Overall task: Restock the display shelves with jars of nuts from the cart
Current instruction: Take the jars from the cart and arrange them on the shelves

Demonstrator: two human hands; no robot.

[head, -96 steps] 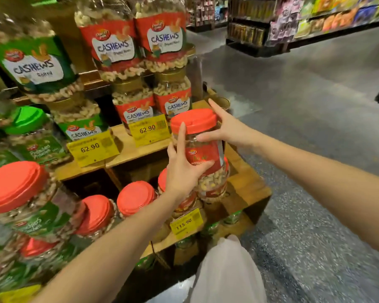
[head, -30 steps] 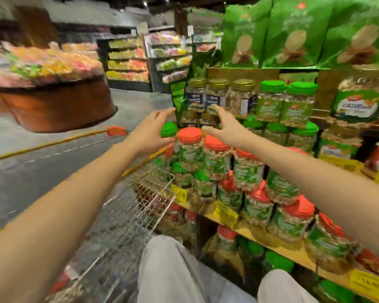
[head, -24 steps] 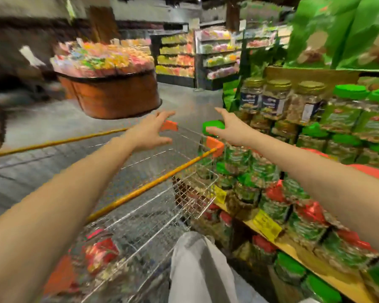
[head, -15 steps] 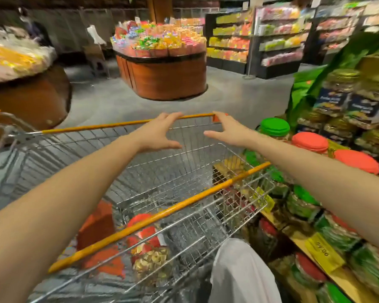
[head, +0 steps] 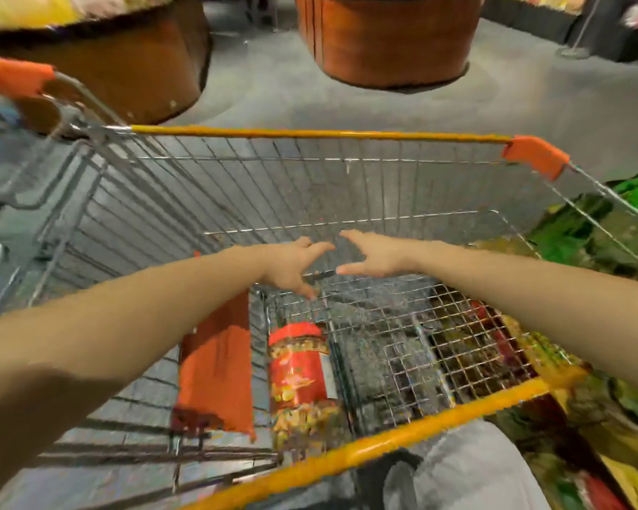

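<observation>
Now I see one jar of nuts low in the cart, close to the near side. Its red lid points toward the far end and its red label faces up at the camera, with pale nuts showing through the clear wall below the label. Motion blur keeps me from telling whether it stands upright or lies on the wire floor. Just to its left, a flat orange panel sits against the cart's near wall; I cannot tell whether the two touch. Above the jar and apart from it, both hands hover over the basket. The left hand is spread, thumb pointing down and fingers reaching right, holding nothing. The right hand mirrors it, fingers and thumb splayed wide, also holding nothing. Their fingertips come near each other but do not touch. The near yellow rail crosses below the person's forearms, and an orange corner cap marks the far right corner. Beyond the cart, on the grey floor, stands a round wooden bin, with a second one to its left. To the right, the display shelves are a green and yellow smear, too blurred for me to read. A knee in light grey cloth shows at the bottom edge, just outside the rail.
</observation>
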